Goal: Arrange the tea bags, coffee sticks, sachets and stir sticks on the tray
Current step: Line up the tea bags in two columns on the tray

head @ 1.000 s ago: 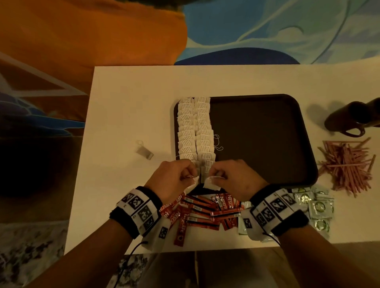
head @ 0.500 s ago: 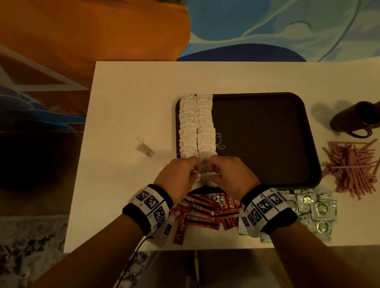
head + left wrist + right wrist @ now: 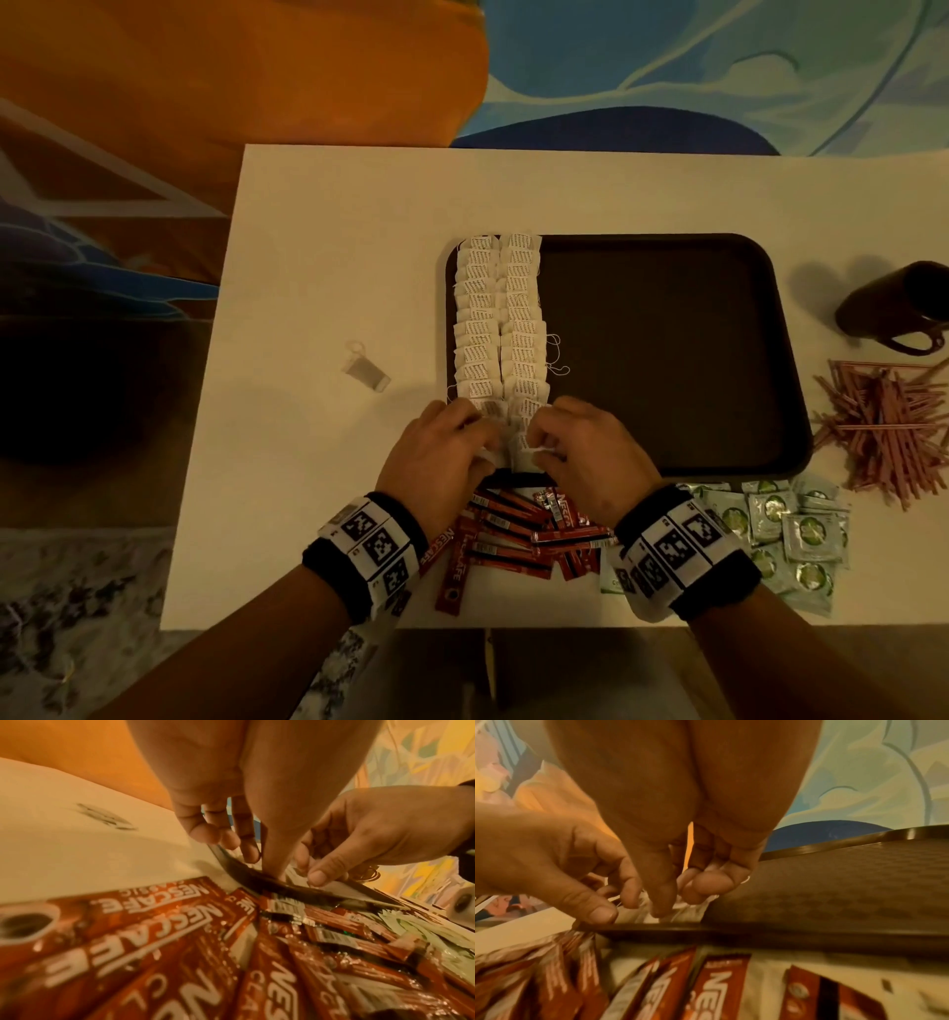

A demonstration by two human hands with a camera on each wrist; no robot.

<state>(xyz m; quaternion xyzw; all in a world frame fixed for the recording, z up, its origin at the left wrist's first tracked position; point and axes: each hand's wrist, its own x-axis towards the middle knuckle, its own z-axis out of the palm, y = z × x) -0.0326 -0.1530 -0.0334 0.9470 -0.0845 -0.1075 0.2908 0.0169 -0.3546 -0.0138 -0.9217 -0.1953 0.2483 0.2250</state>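
Both of our hands have drawn closer together since a second ago, onto the near end of the tea-bag rows. We see the white table [image 3: 318, 257] bearing the dark tray [image 3: 667, 349], whose left edge carries two overlapping rows of tea bags [image 3: 500, 318]. Near the tray's front rim lie the Nescafé coffee sticks [image 3: 513, 534], green sachets [image 3: 791, 529] to their right, pink stir sticks [image 3: 888, 426] further right. Our left hand [image 3: 436, 457] and right hand [image 3: 590, 452] curl their fingers, pinching the nearest tea bags.
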